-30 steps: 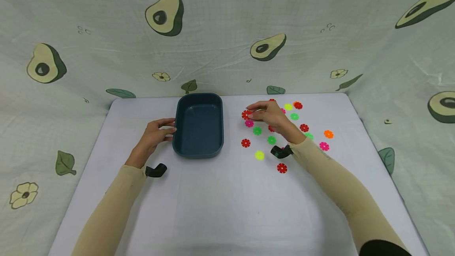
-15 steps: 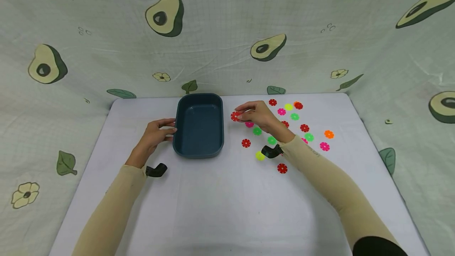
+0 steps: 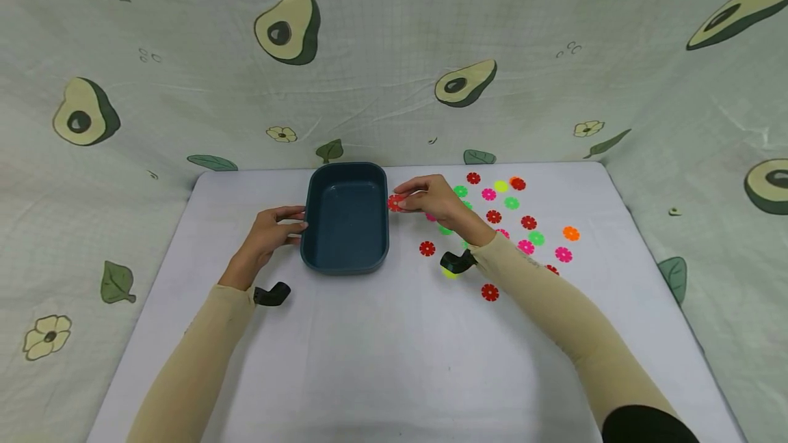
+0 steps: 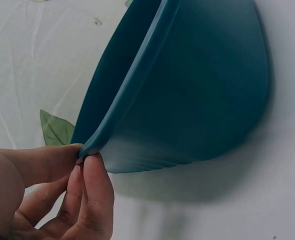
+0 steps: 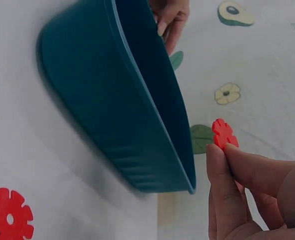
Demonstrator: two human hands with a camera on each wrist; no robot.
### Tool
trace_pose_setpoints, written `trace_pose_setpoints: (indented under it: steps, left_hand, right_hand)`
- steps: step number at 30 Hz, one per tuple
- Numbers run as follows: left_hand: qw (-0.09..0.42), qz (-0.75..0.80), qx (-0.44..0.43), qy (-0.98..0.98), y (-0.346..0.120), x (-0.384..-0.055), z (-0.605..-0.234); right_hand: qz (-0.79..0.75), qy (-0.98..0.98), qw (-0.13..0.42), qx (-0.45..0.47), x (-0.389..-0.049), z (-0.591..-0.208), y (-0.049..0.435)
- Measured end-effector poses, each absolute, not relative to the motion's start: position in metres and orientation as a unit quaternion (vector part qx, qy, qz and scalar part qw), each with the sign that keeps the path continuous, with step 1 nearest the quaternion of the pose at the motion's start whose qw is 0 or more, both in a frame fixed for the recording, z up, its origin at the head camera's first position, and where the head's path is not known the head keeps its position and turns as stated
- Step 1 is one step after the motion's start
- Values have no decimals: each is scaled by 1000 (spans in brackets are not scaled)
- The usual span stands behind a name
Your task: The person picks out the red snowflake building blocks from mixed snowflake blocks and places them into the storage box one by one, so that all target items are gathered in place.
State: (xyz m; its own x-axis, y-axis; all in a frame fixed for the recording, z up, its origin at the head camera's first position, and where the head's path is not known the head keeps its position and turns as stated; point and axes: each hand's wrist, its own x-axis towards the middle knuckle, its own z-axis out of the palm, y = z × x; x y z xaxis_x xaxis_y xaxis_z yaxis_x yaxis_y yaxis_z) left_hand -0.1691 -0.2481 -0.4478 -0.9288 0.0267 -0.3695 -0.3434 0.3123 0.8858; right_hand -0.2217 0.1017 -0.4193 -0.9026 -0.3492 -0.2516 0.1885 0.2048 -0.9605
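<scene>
A dark teal rectangular bin (image 3: 347, 266) stands on the white table. With thumb and fingers my left hand (image 3: 266, 236) pinches its left rim, which shows closely in the left wrist view. My right hand (image 3: 434, 201) holds a red notched disc (image 5: 223, 133) between thumb and fingertips, just beside the bin's right rim. Inside the bin no disc is visible in the head view. Flat on the table to the right lie several notched discs in red, green, pink, yellow and orange, among them a red disc (image 3: 427, 249) near the bin. My right hand and forearm hide some of them.
The white table (image 3: 382, 361) ends at the back against a hanging cloth (image 3: 382, 87) printed with avocados and leaves. An orange disc (image 3: 571, 233) and a pink disc (image 3: 563, 254) lie farthest right. Each wrist wears a small black camera mount.
My right hand has moved left with the red disc, from among the scattered discs to the bin's right rim. The left hand stays on the rim, and the bin has not moved.
</scene>
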Motion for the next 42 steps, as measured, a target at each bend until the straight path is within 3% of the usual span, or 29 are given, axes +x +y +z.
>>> trace_pose_setpoints:
  steps: [42]
  left_hand:
    - [160,578,-108,793,-248,-173,-450]
  right_hand:
    - [-630,732,246,-82,-247,-412,18]
